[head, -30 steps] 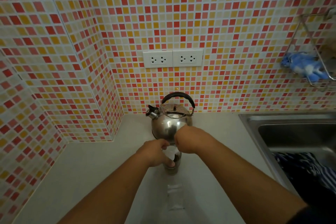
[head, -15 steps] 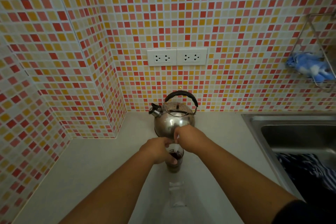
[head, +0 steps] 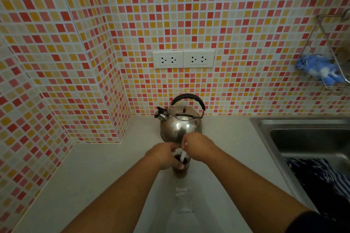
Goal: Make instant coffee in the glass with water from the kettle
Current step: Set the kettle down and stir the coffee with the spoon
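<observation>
A clear glass with dark brown coffee in it stands on the pale counter. My left hand wraps around its left side and rim. My right hand is above the glass, its fingers pinched on a thin white stirrer that dips into the coffee. Just behind the glass stands a shiny steel kettle with a black handle, its spout pointing left.
An empty clear sachet lies on the counter in front of the glass. A steel sink with a dark striped cloth in it is at the right. A wire rack with a blue cloth hangs on the tiled wall.
Both hands have stayed at the glass. The right hand has shifted slightly over the rim, and the white stirrer now shows in the coffee. The camera tilted a little.
</observation>
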